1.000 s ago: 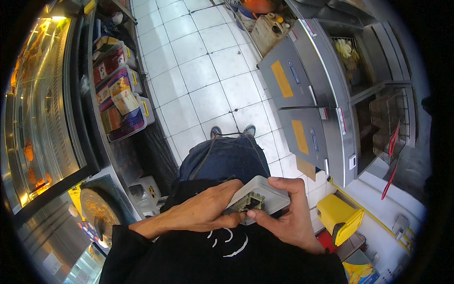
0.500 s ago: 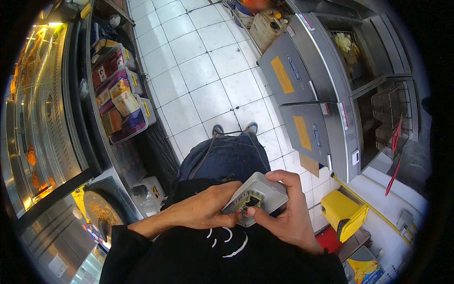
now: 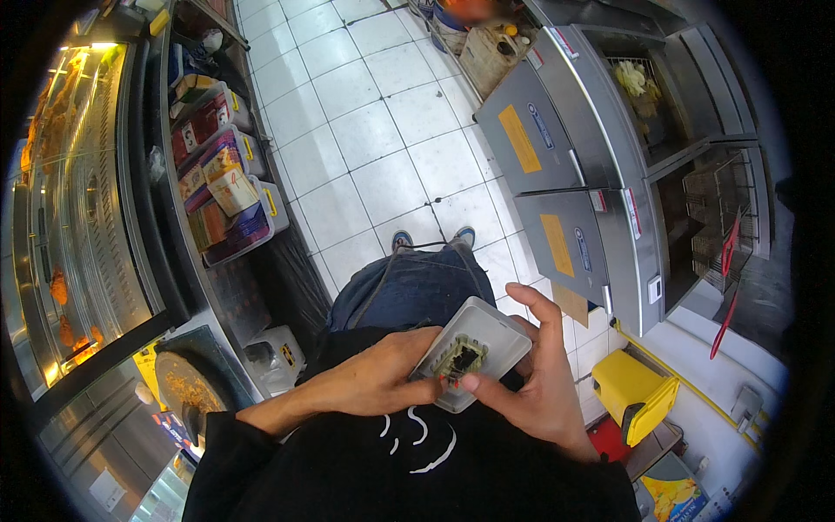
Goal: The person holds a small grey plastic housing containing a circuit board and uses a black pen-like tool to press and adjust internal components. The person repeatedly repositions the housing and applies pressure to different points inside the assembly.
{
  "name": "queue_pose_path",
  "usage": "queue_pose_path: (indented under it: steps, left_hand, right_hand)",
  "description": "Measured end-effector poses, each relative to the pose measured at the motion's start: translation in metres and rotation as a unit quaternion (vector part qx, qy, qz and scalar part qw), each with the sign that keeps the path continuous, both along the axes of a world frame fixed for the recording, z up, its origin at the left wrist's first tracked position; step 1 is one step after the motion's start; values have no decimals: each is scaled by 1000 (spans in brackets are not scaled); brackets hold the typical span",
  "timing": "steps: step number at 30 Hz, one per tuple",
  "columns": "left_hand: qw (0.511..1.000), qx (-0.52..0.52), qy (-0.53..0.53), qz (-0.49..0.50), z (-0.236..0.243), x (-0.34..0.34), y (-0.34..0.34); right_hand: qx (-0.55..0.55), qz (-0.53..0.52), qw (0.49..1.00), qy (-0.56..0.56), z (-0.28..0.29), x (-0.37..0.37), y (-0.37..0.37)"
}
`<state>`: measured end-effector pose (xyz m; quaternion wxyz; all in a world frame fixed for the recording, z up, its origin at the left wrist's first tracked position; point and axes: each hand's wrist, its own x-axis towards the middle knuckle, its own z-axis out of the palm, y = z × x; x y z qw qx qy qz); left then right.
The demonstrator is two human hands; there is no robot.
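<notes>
A small grey plastic box (image 3: 498, 341) is held in front of my dark top. In its middle sits a pale green frame around a black part (image 3: 466, 357), with tiny red bits at the lower edge. My left hand (image 3: 387, 372) grips the box's left side, its thumb lying along the near edge and its other fingers mostly hidden. My right hand (image 3: 541, 391) is at the box's right side, open. Its thumb tip touches the box beside the red bits, while the index finger stretches out past the far right corner. The right hand's other fingers are partly hidden.
On the left are a lit glass food display (image 3: 87, 200), plastic bins of packets (image 3: 235, 196) and a round brown board (image 3: 187, 383) with crumbs. Grey metal cabinets (image 3: 539, 148) and a yellow bin (image 3: 633, 396) stand right. White tiled floor (image 3: 374, 130) lies ahead.
The box has turned and tilted slightly, with more of its inner part showing. My right index finger has lifted off the box's far edge and straightened. My left hand keeps its grip.
</notes>
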<state>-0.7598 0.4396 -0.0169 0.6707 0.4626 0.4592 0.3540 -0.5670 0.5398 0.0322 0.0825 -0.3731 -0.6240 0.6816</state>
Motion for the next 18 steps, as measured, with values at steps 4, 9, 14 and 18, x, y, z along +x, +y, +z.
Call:
queue_pose_path:
  steps: [4, 9, 14, 18]
  left_hand:
    - [1000, -2, -20, -1, 2, -4, 1]
    - [997, -61, -44, -9, 3, -11, 2]
    - [997, -64, -46, 18, 4, -8, 6]
    - [995, -88, -44, 14, 8, -8, 5]
  right_hand:
    - [-87, -63, 994, 12, 3, -1, 2]
    - [301, -49, 952, 38, 3, -10, 7]
    - [368, 102, 923, -46, 13, -18, 9]
    - [362, 107, 925, -32, 16, -23, 10]
